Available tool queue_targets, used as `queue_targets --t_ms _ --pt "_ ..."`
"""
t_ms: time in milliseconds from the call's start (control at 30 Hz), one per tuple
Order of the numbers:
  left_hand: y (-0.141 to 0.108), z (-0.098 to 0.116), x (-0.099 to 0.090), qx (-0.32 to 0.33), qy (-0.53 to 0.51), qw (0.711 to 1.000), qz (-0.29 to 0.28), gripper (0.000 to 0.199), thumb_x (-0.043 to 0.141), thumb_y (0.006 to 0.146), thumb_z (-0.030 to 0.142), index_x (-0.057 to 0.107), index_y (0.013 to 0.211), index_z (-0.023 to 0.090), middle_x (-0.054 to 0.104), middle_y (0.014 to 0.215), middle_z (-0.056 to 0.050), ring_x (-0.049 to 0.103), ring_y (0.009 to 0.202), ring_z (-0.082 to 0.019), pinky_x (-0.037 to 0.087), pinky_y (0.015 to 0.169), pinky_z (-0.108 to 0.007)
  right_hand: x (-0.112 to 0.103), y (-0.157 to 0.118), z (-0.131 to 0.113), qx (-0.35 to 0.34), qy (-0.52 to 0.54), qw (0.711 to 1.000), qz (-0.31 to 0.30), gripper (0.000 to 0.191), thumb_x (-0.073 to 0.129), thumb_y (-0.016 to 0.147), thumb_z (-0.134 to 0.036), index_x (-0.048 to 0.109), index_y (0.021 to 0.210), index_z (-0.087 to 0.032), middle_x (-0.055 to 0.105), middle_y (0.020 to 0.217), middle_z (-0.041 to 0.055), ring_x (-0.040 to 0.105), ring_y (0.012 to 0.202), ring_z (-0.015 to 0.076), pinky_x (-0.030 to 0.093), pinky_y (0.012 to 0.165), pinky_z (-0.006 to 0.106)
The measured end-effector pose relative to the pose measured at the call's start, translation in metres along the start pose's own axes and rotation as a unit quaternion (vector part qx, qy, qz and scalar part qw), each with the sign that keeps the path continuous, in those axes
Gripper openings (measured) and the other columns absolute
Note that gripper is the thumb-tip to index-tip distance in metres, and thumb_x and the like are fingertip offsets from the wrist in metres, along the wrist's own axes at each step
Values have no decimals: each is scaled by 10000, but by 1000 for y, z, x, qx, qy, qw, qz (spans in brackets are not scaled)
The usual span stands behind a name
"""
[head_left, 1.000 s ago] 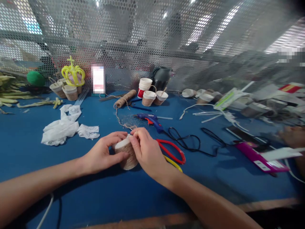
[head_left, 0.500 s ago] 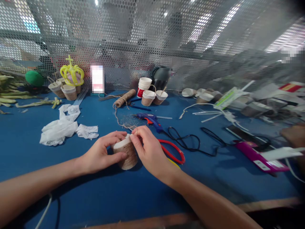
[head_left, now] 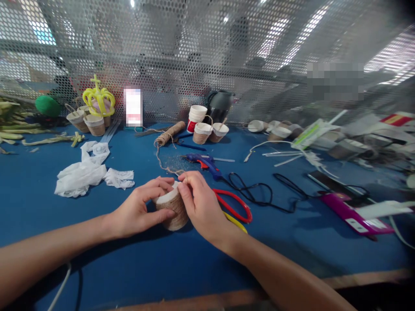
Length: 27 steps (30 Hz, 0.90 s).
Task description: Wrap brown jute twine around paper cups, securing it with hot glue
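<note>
A paper cup [head_left: 176,212] wound with brown twine, its white rim bare, is tilted just above or on the blue table. My left hand [head_left: 138,210] grips it from the left, thumb outside and fingers over the rim. At the cup's right rim, my right hand [head_left: 202,207] is closed in a pinch around the twine [head_left: 168,170]. That strand runs back to a twine roll [head_left: 171,133] behind the cup. The exact pinch point is partly hidden by my fingers.
Behind my right hand lies a blue glue gun [head_left: 204,163] with a black cord. Red pipe cleaner [head_left: 238,203], crumpled white material [head_left: 79,177], wrapped cups [head_left: 201,134] and a purple power strip [head_left: 353,214] surround the work. A perforated metal screen [head_left: 155,56] stands behind.
Both hands stay at the cup, with only a slight shift of my right hand at the rim. The view has moved a touch.
</note>
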<state>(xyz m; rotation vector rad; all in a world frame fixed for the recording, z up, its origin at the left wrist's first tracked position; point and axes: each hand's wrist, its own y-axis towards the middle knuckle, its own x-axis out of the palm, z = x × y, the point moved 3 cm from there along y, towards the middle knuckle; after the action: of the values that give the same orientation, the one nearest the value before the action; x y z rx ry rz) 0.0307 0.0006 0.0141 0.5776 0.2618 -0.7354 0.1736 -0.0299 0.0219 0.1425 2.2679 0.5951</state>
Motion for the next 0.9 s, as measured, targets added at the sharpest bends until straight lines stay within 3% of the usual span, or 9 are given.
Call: queue_targets --t_ms 267,500,667,900 --pt "0 -4 0 9 10 1000 2 116 599 748 172 586 856 131 583 995 -103 443 1147 -228 316 1013 -394 -2 3 0 5 24 1000 -18 152 359 881 -247 402 743 -201 495 843 68 505 813 180 433 753 352" --pt "1 -3 -1 6 -9 1000 -8 98 593 750 173 586 840 137 590 981 -101 448 1138 -241 327 998 -409 -2 6 5 -11 130 991 -25 129 420 861 -215 418 733 -201 559 951 73 528 895 155 424 791 320" --pt "4 1 -3 -19 -10 999 -27 87 601 732 181 573 799 132 603 957 -95 469 1109 -233 349 973 -370 -1 7 6 -22 142 989 -27 154 426 861 -226 404 711 -203 555 866 49 529 839 145 426 779 321" --pt "4 9 -4 -115 -20 993 -11 43 527 730 171 504 718 137 592 844 -45 545 775 -149 447 693 -255 -1 3 -2 -39 104 994 -21 144 428 862 -212 395 721 -205 534 837 47 522 829 145 429 769 311"
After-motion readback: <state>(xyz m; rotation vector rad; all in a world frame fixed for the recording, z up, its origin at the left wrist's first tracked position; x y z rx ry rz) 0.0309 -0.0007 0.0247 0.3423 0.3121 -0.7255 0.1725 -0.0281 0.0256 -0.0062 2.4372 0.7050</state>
